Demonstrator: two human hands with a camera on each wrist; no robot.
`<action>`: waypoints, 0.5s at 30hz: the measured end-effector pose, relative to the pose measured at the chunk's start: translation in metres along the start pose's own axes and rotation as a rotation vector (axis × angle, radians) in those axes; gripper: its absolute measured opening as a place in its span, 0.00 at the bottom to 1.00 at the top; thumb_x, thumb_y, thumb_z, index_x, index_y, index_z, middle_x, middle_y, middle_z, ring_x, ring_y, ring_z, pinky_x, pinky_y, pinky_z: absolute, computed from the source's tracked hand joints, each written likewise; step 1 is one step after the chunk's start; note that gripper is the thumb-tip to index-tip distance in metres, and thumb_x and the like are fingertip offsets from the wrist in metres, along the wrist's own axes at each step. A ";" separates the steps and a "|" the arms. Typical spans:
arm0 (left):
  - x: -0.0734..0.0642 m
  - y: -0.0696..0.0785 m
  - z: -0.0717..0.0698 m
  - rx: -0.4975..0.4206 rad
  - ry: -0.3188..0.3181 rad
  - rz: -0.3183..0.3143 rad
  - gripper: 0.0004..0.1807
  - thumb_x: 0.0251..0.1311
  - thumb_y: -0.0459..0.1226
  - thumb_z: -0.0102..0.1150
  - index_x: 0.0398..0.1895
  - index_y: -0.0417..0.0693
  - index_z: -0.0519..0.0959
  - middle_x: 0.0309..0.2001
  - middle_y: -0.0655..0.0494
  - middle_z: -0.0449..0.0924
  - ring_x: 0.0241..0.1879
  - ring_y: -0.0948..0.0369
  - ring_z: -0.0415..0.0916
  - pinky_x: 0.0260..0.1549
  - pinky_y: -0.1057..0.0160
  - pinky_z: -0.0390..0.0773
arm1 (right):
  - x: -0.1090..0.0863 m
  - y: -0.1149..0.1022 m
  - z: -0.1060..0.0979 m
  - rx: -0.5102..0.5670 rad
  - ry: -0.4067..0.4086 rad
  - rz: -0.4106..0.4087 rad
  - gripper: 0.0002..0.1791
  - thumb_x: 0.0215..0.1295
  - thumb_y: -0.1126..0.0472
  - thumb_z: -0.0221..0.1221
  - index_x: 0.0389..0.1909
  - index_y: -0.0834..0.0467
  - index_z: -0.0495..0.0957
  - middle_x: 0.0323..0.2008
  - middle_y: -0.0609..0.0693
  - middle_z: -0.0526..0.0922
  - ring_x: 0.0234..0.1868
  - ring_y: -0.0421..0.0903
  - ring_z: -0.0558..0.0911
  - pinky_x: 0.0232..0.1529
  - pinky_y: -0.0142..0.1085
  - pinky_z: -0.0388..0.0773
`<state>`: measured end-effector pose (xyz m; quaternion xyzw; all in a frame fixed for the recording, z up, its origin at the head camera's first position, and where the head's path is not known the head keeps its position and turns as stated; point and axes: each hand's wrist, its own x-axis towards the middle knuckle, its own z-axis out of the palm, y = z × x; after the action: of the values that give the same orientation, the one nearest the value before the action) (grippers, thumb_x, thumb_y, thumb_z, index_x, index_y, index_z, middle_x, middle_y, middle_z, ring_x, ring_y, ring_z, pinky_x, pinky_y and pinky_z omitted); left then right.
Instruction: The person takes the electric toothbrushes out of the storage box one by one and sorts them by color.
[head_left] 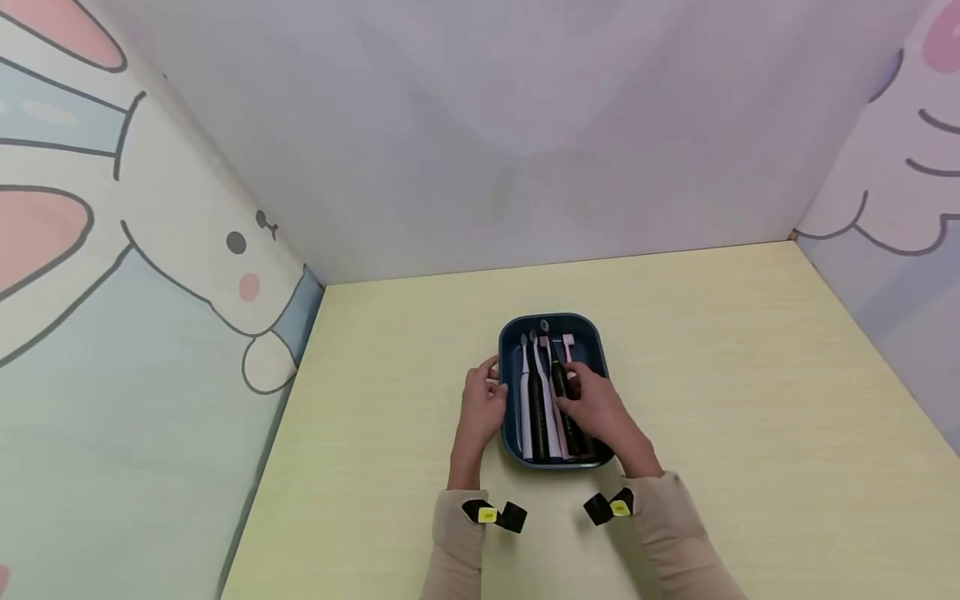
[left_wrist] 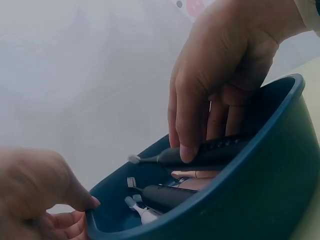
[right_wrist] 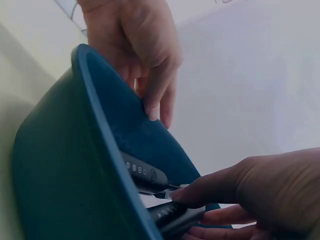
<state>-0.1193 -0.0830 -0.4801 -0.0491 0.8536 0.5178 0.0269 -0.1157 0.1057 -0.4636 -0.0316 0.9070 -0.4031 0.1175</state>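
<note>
A dark blue bin [head_left: 590,342] with rounded corners holds several toothbrushes lying lengthwise. My left hand [head_left: 482,406] grips the bin's left rim; the left wrist view shows its thumb at the rim and fingers outside the wall. Reaching in from the right, my right hand [head_left: 600,408] pinches a black electric toothbrush [left_wrist: 172,156] between thumb and fingers, its head pointing away from me. To its left lie a white toothbrush [head_left: 525,417] and another black electric toothbrush [head_left: 536,408]. A small pink toothbrush head [head_left: 568,341] shows at the right; its handle is hidden by my right hand.
The bin stands on a pale wooden table [head_left: 390,400]. A plain whitish back wall [head_left: 525,167] rises behind it, and cartoon-printed side panels [head_left: 150,375] stand at left and right. Both sleeves carry black wrist straps with small cameras [head_left: 513,517].
</note>
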 end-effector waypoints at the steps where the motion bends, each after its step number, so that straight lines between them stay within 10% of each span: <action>1: 0.000 0.000 0.000 0.002 0.001 0.002 0.25 0.65 0.29 0.49 0.67 0.43 0.66 0.48 0.46 0.69 0.39 0.58 0.72 0.36 0.62 0.74 | 0.000 0.001 -0.001 0.024 0.006 -0.011 0.31 0.61 0.63 0.61 0.65 0.64 0.63 0.49 0.63 0.79 0.45 0.53 0.80 0.44 0.48 0.79; 15: 0.000 -0.001 0.001 0.022 0.012 0.014 0.25 0.65 0.29 0.49 0.66 0.44 0.67 0.47 0.47 0.69 0.35 0.60 0.70 0.34 0.63 0.73 | -0.002 -0.002 -0.011 0.212 0.149 -0.175 0.33 0.62 0.63 0.62 0.67 0.58 0.62 0.53 0.63 0.77 0.53 0.57 0.78 0.51 0.50 0.76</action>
<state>-0.1193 -0.0832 -0.4816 -0.0459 0.8598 0.5081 0.0187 -0.1163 0.1121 -0.4545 -0.0680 0.8593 -0.5067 0.0168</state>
